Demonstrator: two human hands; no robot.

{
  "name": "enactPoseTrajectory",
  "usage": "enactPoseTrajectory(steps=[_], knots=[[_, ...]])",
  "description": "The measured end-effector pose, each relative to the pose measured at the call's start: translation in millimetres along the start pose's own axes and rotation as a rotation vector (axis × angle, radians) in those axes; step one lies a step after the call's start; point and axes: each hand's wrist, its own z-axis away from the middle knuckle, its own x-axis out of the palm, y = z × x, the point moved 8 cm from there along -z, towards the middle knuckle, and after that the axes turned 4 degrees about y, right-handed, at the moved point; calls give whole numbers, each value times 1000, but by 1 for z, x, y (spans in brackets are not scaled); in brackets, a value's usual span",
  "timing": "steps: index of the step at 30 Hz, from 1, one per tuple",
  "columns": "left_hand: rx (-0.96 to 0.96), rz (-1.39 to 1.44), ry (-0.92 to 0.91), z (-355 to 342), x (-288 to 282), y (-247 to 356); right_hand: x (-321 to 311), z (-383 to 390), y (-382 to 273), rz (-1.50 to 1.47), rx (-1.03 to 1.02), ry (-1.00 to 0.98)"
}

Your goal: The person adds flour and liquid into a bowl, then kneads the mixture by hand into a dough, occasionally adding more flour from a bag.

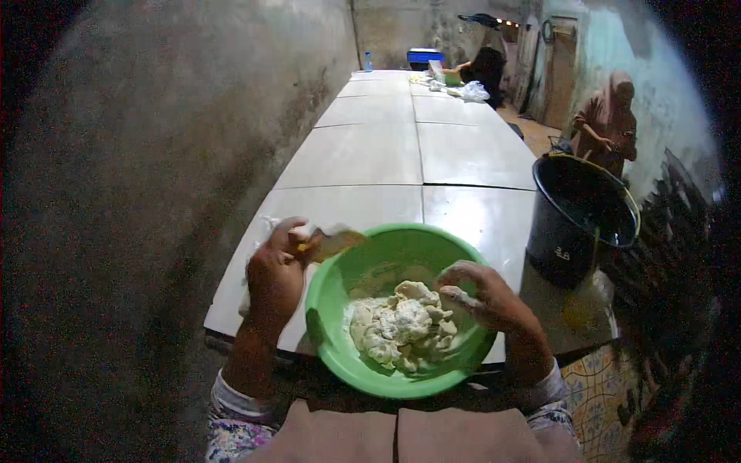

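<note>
A wide green bowl [370, 382] stands at the near edge of the white table, in front of me. Inside lies a lumpy pale dough [405, 320] with loose white flour on top. At the bowl's left rim, my left hand [275, 274] is closed on a thin, crumpled packet [336, 243], white and yellow-brown, whose far end reaches over the rim. What the packet contains cannot be made out. My right hand [494, 297], dusted with flour, hovers over the right side of the bowl beside the dough. Its fingers are bent and apart, with nothing visible in them.
A black bucket [559, 247] stands on the right of the long white-tiled table [370, 158]. White plastic bags [471, 91] and a blue box [425, 57] are far off. One person [485, 69] is at the far end, another [610, 127] stands right. A wall [177, 154] runs along the left.
</note>
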Motion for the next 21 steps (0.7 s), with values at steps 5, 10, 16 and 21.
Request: enactPoseTrajectory(steps=[5,10,16,21], knots=[[357,236,-110,12,39,56,21,-15,29,-479,57,-27],[618,178,-162,34,56,81,25,-19,17,-554,317,-73],[427,64,-205,25,58,62,17,-22,20,-529,143,47],[21,401,-361,17,59,50,1,-22,-10,-125,-61,192]])
